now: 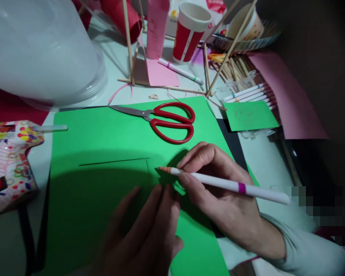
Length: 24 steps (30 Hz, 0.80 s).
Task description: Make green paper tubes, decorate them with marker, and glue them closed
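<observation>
A large green paper sheet [103, 134] lies flat on the table, with a thin drawn line and a corner near its middle. My right hand [218, 195] is closed on a white marker pen [232, 186] with a pink band; its tip hovers just right of the drawn corner. My left hand [143, 234] lies flat on the sheet's lower part, fingers stretched out, pressing the paper down. Red-handled scissors [166, 120] rest shut on the sheet's upper edge, beyond both hands.
A patterned glue gun [8, 161] sits at the left. A big translucent white container [40, 50] stands at the back left. Behind are a red-and-white paper cup [189, 30], a wooden stick frame [129, 46], pink paper [161, 71], a small green card [250, 115] and several markers [250, 94].
</observation>
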### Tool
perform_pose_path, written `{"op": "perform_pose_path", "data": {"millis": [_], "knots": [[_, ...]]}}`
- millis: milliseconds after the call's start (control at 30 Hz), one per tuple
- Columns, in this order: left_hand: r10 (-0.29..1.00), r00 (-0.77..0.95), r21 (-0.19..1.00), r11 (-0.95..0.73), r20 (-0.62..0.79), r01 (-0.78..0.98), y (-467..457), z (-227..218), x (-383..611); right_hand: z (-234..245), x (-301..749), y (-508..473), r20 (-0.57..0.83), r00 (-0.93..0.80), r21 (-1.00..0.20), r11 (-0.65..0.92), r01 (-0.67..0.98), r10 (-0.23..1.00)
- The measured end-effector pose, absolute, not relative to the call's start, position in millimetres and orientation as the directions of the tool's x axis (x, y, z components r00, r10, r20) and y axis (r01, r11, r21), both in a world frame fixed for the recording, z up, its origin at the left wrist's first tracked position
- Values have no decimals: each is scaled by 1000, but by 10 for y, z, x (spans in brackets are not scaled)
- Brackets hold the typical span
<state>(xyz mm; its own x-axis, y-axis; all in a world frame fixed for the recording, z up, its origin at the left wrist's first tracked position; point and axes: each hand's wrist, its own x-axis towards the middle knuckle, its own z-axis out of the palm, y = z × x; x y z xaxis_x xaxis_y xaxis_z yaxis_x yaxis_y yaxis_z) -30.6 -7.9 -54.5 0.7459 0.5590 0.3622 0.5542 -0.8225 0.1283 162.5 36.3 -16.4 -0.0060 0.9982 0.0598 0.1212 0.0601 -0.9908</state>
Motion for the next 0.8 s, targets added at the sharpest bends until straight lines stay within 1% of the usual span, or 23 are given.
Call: {"op": "perform_pose_path", "data": {"millis": [100, 267, 400, 467, 600, 800], "knots": [[584, 716, 170, -806, 381, 567, -112, -545, -303, -169, 1621, 347, 104, -24, -982, 107, 156, 994], [613, 674, 182, -780, 412, 598, -124, -526, -273, -201, 1641, 358, 175, -55, -966, 182, 184, 983], [632, 686, 211, -772, 360, 600, -113, -503, -262, -220, 1651, 378, 151, -58, -980, 157, 122, 987], [633, 682, 226, -772, 366, 595, -97, -491, -266, -221, 1649, 385, 141, -60, -985, 146, 94, 988], [626, 665, 271, -779, 408, 566, -55, -454, -279, -205, 1653, 395, 90, -53, -991, 95, 92, 995], [665, 631, 378, -747, 399, 547, -68, -413, -249, -199, 1695, 395, 45, -42, -993, 49, 105, 998]]}}
